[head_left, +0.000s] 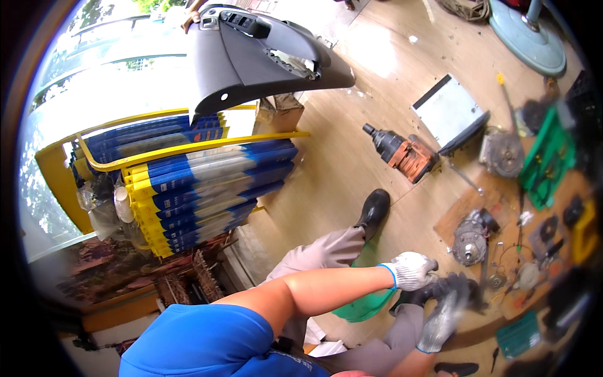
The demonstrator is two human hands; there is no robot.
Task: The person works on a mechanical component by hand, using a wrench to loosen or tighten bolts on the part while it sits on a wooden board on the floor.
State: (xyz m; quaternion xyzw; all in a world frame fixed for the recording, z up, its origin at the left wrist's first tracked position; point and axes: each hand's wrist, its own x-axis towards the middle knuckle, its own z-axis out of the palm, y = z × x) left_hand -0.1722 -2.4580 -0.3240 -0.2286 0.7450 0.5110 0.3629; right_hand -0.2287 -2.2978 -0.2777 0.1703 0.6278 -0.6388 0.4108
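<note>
Left hand [411, 270], white knit glove with blue cuff: fingers curled in, can't tell if anything's in the grip. Right hand [443, 319], nearer, glove smeared by blur: can't tell how open it is or whether it has hold of something. Fair caveat: the dark patch beyond it could be glove fingers, boot or a part.

Closest workpiece is the round metal housing [470, 242], face and centre hub showing, at the left end of the wooden board [502, 204], just beyond the hands. Small parts lie along the board to its right.

My take on handling: use the left hand to brace the housing low and flat on the board, right hand for the fine work. It looks heavy and round, so it may roll; support the body, don't lift by the hub. Knit gloves could snag, so watch edges and pinch points. Small bits near it are easy to sweep off; work from the side away from them.

The orange-and-black power tool [411, 157] lies on the floor farther left, apart from both hands. If needed, get the housing steady first.
</note>
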